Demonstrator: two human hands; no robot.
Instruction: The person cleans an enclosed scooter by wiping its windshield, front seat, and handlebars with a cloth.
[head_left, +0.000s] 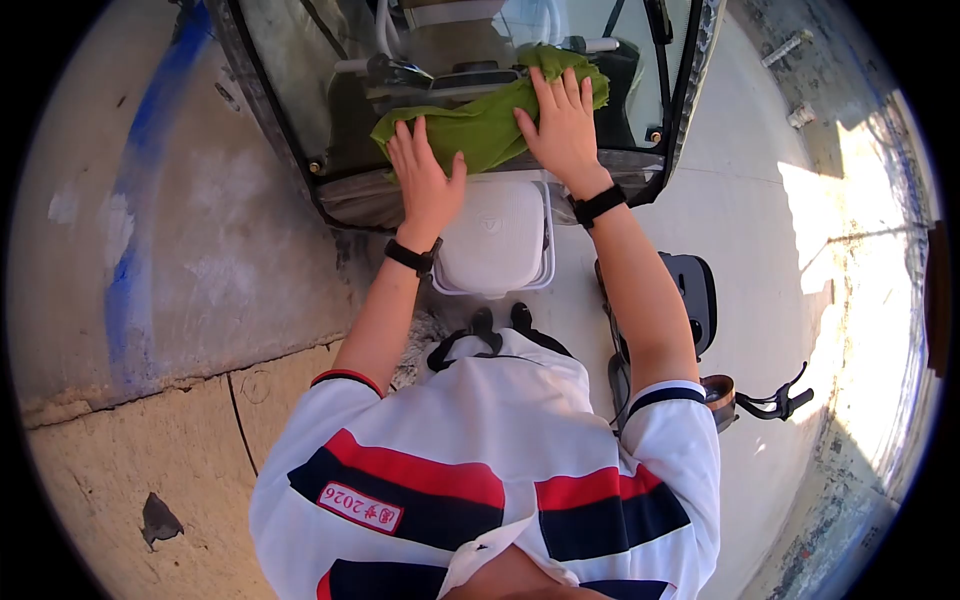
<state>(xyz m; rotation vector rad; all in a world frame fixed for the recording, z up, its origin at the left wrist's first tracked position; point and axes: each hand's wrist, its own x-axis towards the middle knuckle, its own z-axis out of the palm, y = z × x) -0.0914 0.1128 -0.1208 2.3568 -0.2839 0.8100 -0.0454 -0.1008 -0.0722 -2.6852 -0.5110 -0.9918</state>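
Observation:
A green cloth [475, 128] lies bunched and stretched sideways against the clear windshield [470, 35] of a small vehicle. My left hand [426, 185] rests on the cloth's left end, fingers stretched out and thumb apart. On its right part, my right hand [562, 128] lies flat with fingers spread. Both palms press on the cloth rather than wrap round it. Through the windshield, handlebars and a mirror show behind the cloth. Each wrist has a black band.
Below the windshield a white lidded box [492, 238] sits in a white basket frame, close in front of my legs. To my right stands a scooter with a black seat [690, 300] and handlebar [775, 403]. A concrete wall [850, 90] runs along the right.

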